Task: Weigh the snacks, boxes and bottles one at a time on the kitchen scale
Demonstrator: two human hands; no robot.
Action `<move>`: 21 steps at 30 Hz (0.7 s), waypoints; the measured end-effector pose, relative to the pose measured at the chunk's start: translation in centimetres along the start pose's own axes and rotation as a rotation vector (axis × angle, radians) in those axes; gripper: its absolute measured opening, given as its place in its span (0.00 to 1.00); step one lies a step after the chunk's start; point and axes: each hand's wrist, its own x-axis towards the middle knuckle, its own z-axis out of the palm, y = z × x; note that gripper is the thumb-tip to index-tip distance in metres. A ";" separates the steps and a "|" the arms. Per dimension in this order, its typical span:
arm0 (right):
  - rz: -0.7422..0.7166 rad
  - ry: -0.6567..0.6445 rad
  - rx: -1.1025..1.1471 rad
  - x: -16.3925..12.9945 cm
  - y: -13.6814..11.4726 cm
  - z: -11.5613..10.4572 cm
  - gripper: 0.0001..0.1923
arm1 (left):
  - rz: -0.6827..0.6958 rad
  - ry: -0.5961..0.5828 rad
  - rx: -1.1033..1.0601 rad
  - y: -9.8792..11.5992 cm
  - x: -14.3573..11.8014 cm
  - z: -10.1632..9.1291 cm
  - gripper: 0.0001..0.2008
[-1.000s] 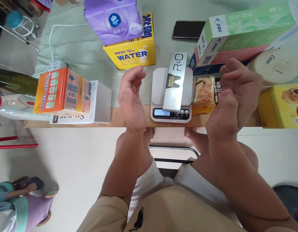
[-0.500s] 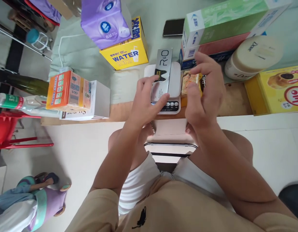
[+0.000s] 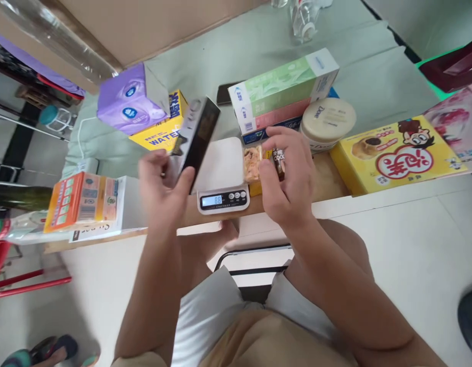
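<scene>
My left hand [image 3: 161,183] grips a slim silver and black box [image 3: 200,137] with lettering on its silver face. The box is tilted and raised at the left side of a white kitchen scale [image 3: 224,163]. On the scale's front panel the display is lit, and nothing rests on the pan. My right hand [image 3: 291,176] hovers over the right side of the scale, thumb and forefinger apart, with no object visible in it. Beside and partly behind its fingers are a clear-wrapped snack [image 3: 252,164] and a brown packet [image 3: 278,160].
Purple tissue packs [image 3: 121,102] sit over a yellow WATER box [image 3: 155,135]. Behind the scale are a phone [image 3: 224,93] and stacked cartons [image 3: 285,92]. A Dove tub [image 3: 328,122] and yellow biscuit box [image 3: 400,153] stand right. An orange pack [image 3: 83,201] lies left, near the table edge.
My left hand has lifted the slim box off the scale and moved it left, tilting it. The scale's pan and display are now uncovered. The camera view has shifted too.
</scene>
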 end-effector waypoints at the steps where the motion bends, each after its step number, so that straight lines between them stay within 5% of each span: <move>1: -0.019 0.054 -0.015 0.2 0.1 -0.1 0.08 | 0.087 0.011 -0.006 1.1 1.3 -0.3 0.20; 2: -0.034 0.108 -0.027 0.5 0.3 -0.1 0.07 | 0.185 0.010 -0.015 2.3 3.0 -0.4 0.20; 5: -0.046 0.206 -0.032 1.1 0.6 0.3 0.06 | 0.401 -0.248 -0.033 6.3 8.9 1.1 0.23; 6: -0.046 0.214 -0.027 1.3 0.7 0.4 0.07 | 0.387 -0.406 -0.058 7.4 10.8 2.2 0.24; 9: -0.051 0.198 -0.010 1.8 0.7 0.3 0.07 | 0.280 -0.638 -0.073 9.5 14.9 7.0 0.16; 13: -0.066 0.188 0.036 2.1 0.8 -1.1 0.06 | 0.211 -0.851 -0.006 9.3 16.7 12.0 0.19; 16: -0.050 0.220 0.047 2.2 1.2 -1.7 0.06 | 0.200 -0.850 -0.025 7.8 16.7 13.0 0.18; 21: 0.019 0.242 0.065 2.3 1.4 -1.2 0.06 | 0.220 -0.659 -0.153 5.2 16.5 12.1 0.18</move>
